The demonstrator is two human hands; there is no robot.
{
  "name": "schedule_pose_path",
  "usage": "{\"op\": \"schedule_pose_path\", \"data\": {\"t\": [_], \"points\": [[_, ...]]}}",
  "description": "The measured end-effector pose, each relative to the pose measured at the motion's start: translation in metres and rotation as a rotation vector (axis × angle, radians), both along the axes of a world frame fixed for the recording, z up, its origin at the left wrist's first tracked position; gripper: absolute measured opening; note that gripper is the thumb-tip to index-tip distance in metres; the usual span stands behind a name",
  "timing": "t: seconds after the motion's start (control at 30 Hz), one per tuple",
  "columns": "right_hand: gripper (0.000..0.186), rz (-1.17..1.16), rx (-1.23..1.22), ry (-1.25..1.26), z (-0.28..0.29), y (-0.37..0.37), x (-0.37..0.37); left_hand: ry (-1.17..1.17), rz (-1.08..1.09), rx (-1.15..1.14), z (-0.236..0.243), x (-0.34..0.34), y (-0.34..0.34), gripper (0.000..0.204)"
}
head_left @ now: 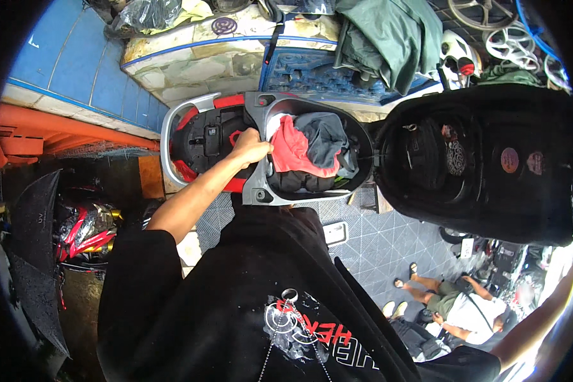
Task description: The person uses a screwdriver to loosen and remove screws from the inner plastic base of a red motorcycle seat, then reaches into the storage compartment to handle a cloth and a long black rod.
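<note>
My left hand (251, 148) is closed at the rear rim of a scooter's under-seat storage box (258, 181). What its fingers grip, if anything, is hidden. Beside the fingertips lies a red cloth (289, 146), bundled with a dark grey cloth (321, 135) and a black cloth (296, 181) inside the box. The scooter's seat (490, 204) is flipped up to the right, its black underside showing. Around the tail runs a silver grab rail (167, 143). My right forearm (535, 318) stretches toward the right rim, where the hand is out of sight.
A green cover (391, 41) drapes over a tiled ledge (229, 63) beyond the scooter. On the left are an orange metal rack (76, 130), a black umbrella (32, 254) and a red motorcycle (86, 229). A person in a white shirt (471, 312) sits low at the right.
</note>
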State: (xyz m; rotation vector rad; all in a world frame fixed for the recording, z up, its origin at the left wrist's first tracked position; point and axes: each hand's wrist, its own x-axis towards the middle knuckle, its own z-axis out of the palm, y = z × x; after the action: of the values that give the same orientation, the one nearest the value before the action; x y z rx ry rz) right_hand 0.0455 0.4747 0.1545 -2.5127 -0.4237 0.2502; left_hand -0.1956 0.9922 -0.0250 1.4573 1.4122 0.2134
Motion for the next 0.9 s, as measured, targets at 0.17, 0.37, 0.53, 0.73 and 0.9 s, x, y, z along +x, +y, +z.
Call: {"op": "schedule_pose_path", "data": {"t": [0.17,0.37,0.53,0.73,0.9], "points": [[0.074,0.118,-0.027,-0.069,0.041,0.040,0.050,-0.001,-0.020,-0.051,0.003,0.013,0.005,0.030],[0.074,0.260,-0.041,-0.188,0.102,0.097,0.107,0.012,-0.020,0.006,0.025,0.023,0.022,0.032],[0.074,0.360,-0.056,-0.285,0.155,0.142,0.143,-0.027,-0.015,-0.038,0.002,0.015,0.031,0.031],[0.074,0.438,-0.087,-0.375,0.205,0.181,0.176,0.071,-0.030,0.036,0.020,0.024,0.032,0.030],[0.074,0.510,-0.119,-0.453,0.251,0.213,0.201,-0.018,0.013,-0.024,0.004,0.023,0.040,0.029]]}}
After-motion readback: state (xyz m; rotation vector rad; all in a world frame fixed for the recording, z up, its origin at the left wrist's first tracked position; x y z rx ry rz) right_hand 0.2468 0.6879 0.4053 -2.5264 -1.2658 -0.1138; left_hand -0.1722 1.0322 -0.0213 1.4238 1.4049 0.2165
